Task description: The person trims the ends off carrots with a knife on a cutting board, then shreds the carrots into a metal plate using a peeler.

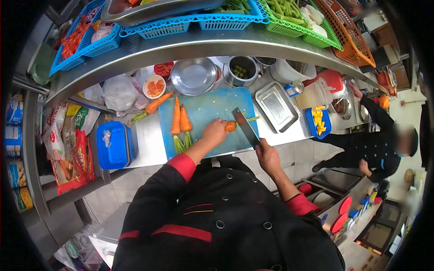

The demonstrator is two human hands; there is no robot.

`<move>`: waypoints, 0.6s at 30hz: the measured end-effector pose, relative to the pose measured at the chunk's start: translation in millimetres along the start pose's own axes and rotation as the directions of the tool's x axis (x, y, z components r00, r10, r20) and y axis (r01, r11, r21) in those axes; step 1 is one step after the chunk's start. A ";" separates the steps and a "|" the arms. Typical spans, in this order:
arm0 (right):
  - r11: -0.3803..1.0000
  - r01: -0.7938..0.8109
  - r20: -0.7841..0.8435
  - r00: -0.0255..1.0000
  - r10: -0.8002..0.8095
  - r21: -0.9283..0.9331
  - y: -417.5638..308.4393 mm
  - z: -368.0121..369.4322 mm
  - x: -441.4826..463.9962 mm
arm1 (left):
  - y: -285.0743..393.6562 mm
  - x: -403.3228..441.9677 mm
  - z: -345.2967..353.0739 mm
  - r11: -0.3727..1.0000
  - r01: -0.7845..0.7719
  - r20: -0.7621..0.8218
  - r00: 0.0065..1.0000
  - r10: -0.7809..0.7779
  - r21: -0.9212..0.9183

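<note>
On the blue cutting board [208,105], my left hand [215,134] is closed around a carrot [230,126], most of it hidden under the fingers. My right hand [268,156] grips the handle of a cleaver [245,126], whose broad blade lies across the carrot's top end. Green stem [253,119] shows on the blade's other side; whether it is cut through, I cannot tell. Left of my left hand rest two carrots, one longer [176,118] and one shorter [185,119], stems toward me. Another carrot [159,103] lies at the board's left edge.
A blue container [113,152] stands left, a metal tray [271,96] and a blue box of yellow pieces [320,123] right. Behind the board are a round metal lid [193,76] and a pot [242,72]. A shelf [199,43] overhangs. A co-worker [375,140] stands right.
</note>
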State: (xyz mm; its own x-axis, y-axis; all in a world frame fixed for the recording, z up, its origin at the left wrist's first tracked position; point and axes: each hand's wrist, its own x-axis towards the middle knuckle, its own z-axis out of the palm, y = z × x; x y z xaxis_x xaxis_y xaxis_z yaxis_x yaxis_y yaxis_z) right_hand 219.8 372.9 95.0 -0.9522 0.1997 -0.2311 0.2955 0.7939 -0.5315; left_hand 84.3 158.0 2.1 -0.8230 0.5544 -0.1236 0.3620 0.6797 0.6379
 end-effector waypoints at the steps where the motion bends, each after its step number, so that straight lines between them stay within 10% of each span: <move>1: 1.000 -0.003 0.013 1.000 0.003 0.002 1.4 1.0 -2.3 | -0.2 0.4 -0.1 1.000 0.019 0.028 0.999 -0.019 0.005; 18: 0.917 0.272 0.286 0.940 -0.188 -0.291 17.9 -1.2 31.0 | 5.8 -7.3 31.5 0.980 0.200 -0.084 0.976 -0.201 -0.021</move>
State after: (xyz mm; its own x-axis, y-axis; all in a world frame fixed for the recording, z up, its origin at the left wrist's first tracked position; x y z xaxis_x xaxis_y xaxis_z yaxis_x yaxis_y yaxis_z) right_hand 195.4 393.9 79.3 -0.9282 -0.1261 -0.3501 -0.0109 0.9496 -0.3132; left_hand 106.2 173.0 -17.3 -0.9127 0.3643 -0.1852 0.1809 0.7666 0.6161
